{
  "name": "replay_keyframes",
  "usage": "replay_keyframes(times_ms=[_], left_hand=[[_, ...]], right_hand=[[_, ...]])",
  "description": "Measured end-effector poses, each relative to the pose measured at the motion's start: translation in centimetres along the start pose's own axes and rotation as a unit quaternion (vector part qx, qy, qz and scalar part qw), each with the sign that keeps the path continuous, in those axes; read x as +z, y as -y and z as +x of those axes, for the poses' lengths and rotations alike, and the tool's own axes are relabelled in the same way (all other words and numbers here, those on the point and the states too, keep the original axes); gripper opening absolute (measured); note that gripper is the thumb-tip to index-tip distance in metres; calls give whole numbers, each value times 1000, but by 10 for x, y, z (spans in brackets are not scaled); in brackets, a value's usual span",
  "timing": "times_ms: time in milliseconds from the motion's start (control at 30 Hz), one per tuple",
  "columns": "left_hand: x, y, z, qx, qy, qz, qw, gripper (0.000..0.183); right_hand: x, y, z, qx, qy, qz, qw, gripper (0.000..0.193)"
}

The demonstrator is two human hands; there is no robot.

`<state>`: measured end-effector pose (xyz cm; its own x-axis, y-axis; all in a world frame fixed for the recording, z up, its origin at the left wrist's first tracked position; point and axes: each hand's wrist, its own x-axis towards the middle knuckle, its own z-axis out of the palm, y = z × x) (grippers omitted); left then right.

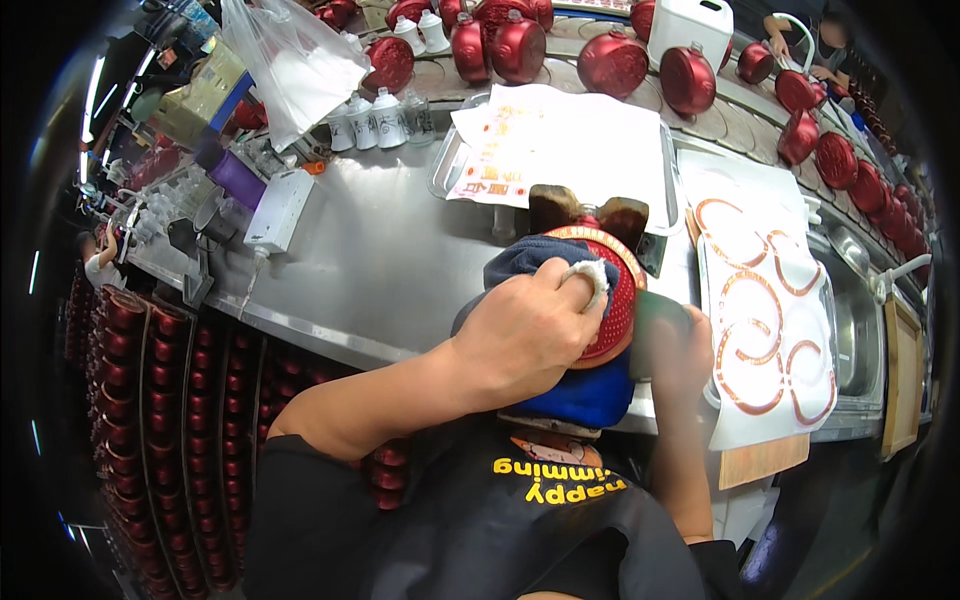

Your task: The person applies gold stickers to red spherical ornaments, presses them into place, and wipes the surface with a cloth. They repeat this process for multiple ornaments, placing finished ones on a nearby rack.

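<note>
Bright light whitens the paper sheet (590, 150) and glints off the worktop (375, 255). Strip lights (94, 92) glow at left, fisheye distortion bends the dark rim, and blur smears the right hand (692, 348).

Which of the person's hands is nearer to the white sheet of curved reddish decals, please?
The right hand, just left of the white sheet; the left hand is farther left, at the round red bottle.

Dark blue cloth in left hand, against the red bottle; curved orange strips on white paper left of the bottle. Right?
Wrong side: the head view shows the curved orange strips on white paper right of the red bottle. Left hand and dark blue cloth: as stated.
</note>
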<state>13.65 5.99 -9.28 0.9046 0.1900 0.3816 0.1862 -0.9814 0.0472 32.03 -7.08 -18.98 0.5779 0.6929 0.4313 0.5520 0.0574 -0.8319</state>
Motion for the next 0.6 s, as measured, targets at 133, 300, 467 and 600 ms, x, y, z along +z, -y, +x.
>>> replay_keyframes(times_ms=[133,300,467,600], left_hand=[[3,26,21,-20,-38,19,999,33],[-4,36,5,-45,-36,-12,998,22],[3,25,4,-1,-41,-16,999,22],[4,26,7,11,-36,-19,999,20]], right_hand=[[0,-3,0,-6,10,9,1000,31],[0,-7,-2,-3,15,13,1000,32],[1,-5,0,12,16,29,999,34],[0,-2,0,33,18,44,998,33]])
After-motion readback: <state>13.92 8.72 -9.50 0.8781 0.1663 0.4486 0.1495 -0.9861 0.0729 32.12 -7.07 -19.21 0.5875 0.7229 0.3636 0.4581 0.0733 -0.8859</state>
